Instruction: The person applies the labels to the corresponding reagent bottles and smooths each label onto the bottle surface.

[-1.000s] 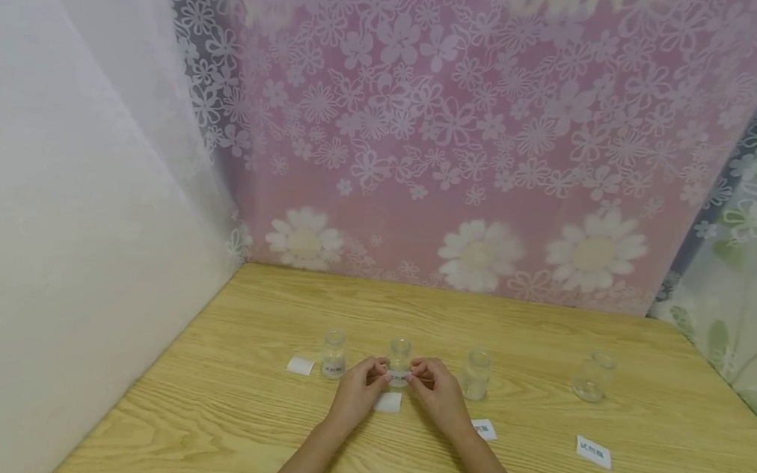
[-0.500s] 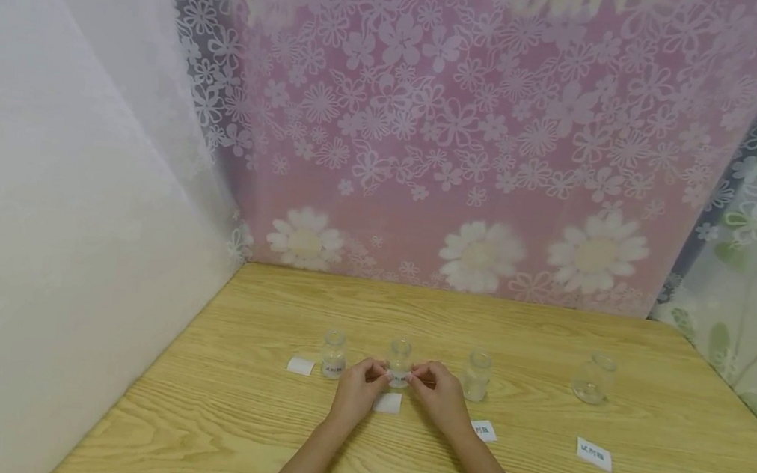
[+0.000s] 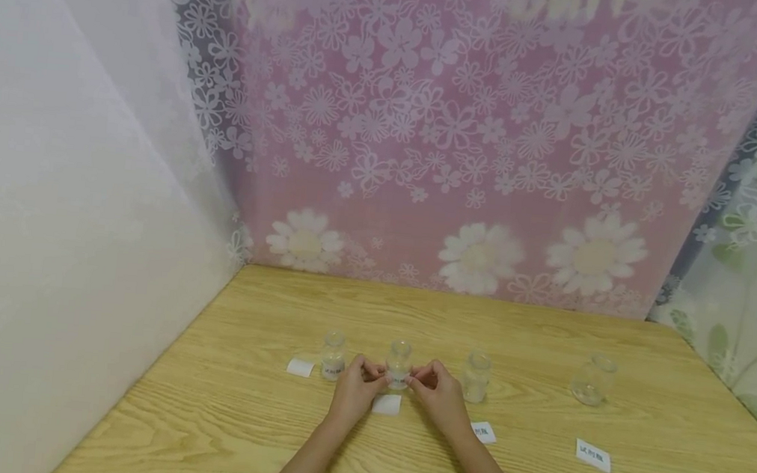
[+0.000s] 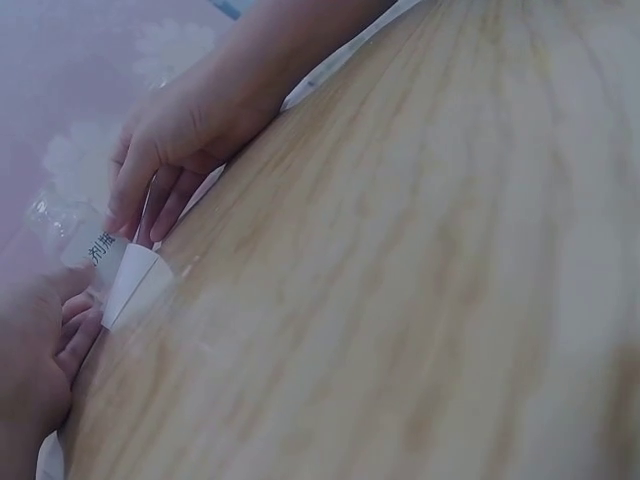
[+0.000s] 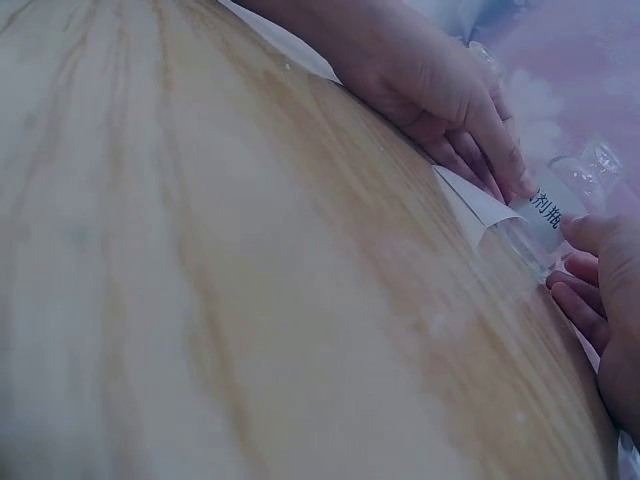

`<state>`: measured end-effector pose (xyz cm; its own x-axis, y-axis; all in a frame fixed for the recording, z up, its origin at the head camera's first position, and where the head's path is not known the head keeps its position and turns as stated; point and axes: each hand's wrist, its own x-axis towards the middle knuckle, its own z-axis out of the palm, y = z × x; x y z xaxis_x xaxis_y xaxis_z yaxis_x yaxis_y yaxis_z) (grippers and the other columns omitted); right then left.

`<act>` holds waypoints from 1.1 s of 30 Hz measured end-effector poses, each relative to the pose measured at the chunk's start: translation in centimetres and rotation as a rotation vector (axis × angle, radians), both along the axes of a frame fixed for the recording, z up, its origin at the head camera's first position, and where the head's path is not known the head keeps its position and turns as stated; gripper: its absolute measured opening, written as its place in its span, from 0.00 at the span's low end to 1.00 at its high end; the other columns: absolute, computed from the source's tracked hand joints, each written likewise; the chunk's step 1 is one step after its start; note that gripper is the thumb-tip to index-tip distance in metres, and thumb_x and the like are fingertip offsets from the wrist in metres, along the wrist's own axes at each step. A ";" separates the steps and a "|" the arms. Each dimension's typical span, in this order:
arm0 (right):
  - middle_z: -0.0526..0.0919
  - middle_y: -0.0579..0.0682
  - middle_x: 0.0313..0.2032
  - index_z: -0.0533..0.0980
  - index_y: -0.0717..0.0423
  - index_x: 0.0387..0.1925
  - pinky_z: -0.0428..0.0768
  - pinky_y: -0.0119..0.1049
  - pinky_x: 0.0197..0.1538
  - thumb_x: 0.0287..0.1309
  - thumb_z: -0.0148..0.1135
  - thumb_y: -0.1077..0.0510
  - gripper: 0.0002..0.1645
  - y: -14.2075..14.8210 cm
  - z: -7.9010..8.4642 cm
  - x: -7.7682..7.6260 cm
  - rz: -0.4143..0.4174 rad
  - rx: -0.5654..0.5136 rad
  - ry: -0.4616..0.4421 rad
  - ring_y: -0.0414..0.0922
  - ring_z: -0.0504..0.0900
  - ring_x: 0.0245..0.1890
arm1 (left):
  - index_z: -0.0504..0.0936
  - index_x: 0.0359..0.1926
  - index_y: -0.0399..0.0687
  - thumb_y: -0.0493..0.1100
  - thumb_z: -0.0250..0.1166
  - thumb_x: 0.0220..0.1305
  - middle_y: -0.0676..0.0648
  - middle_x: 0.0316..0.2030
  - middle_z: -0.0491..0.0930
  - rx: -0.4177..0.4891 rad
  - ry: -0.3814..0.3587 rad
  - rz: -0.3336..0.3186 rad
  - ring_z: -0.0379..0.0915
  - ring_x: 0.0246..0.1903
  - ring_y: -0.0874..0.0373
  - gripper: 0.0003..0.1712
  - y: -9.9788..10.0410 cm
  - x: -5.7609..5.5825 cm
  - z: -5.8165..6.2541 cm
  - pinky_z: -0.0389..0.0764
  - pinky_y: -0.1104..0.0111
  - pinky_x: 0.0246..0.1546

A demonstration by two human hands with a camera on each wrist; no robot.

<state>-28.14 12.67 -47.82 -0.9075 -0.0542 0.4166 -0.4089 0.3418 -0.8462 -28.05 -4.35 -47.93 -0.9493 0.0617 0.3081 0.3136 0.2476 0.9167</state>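
A small clear glass bottle (image 3: pixel 400 352) stands upright on the wooden table (image 3: pixel 253 436), between both hands. Across its lower front lies a white label (image 5: pixel 545 208) with dark printed characters. My left hand (image 3: pixel 355 394) pinches the label's left end, thumb in front and other fingers curled at the bottle's side. On the opposite side my right hand (image 3: pixel 438 401) does the same at the right end, its thumb tip on the label's edge. Just in front of the bottle rests a blank white backing paper (image 3: pixel 387 404), partly lifted in the left wrist view.
To the left stands a labelled bottle (image 3: pixel 333 356) beside a white paper piece (image 3: pixel 300 367). Rightward are a bare glass bottle (image 3: pixel 476 376) and a rounder glass jar (image 3: pixel 593 379). Printed labels (image 3: pixel 593 455) lie nearer the front, one partly behind the right forearm. A floral curtain (image 3: pixel 456 123) hangs behind.
The label's left end now lies closer against the bottle, and the left hand has shifted slightly left. The right hand stays nearly still at the other end.
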 end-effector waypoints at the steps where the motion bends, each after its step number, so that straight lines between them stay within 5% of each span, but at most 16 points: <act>1: 0.81 0.54 0.35 0.71 0.61 0.29 0.79 0.35 0.40 0.50 0.67 0.63 0.11 0.0 -0.1 0.0 0.002 -0.002 0.002 0.52 0.81 0.38 | 0.69 0.31 0.36 0.34 0.66 0.55 0.36 0.40 0.79 0.010 0.000 -0.005 0.77 0.42 0.45 0.11 0.0 0.0 0.0 0.78 0.70 0.39; 6: 0.79 0.56 0.39 0.71 0.64 0.40 0.79 0.35 0.40 0.50 0.67 0.64 0.17 -0.1 -0.1 -0.1 0.028 -0.003 -0.016 0.53 0.80 0.39 | 0.72 0.43 0.33 0.34 0.65 0.56 0.38 0.44 0.77 -0.004 0.021 -0.030 0.75 0.44 0.45 0.15 -0.1 -0.2 -0.2 0.77 0.69 0.41; 13: 0.73 0.56 0.51 0.65 0.61 0.58 0.78 0.40 0.41 0.51 0.68 0.58 0.34 -0.5 1.0 0.8 0.078 0.059 -0.046 0.50 0.77 0.41 | 0.68 0.61 0.42 0.37 0.60 0.62 0.39 0.56 0.70 -0.012 0.033 -0.101 0.72 0.48 0.46 0.26 -0.1 0.6 0.7 0.73 0.60 0.48; 25: 0.77 0.52 0.42 0.67 0.59 0.50 0.77 0.32 0.33 0.46 0.69 0.48 0.33 -1.4 -0.2 -0.3 -0.021 0.170 0.027 0.45 0.78 0.36 | 0.72 0.58 0.41 0.36 0.60 0.61 0.40 0.52 0.74 0.040 0.036 -0.114 0.73 0.47 0.47 0.22 -0.2 -0.3 -0.3 0.76 0.67 0.44; 33: 0.78 0.53 0.43 0.69 0.57 0.50 0.79 0.39 0.38 0.51 0.66 0.51 0.27 -1.1 0.3 0.1 0.005 0.160 0.019 0.47 0.80 0.37 | 0.72 0.56 0.35 0.35 0.60 0.60 0.37 0.51 0.74 0.083 0.050 -0.123 0.73 0.47 0.44 0.22 -0.4 0.0 0.3 0.75 0.64 0.45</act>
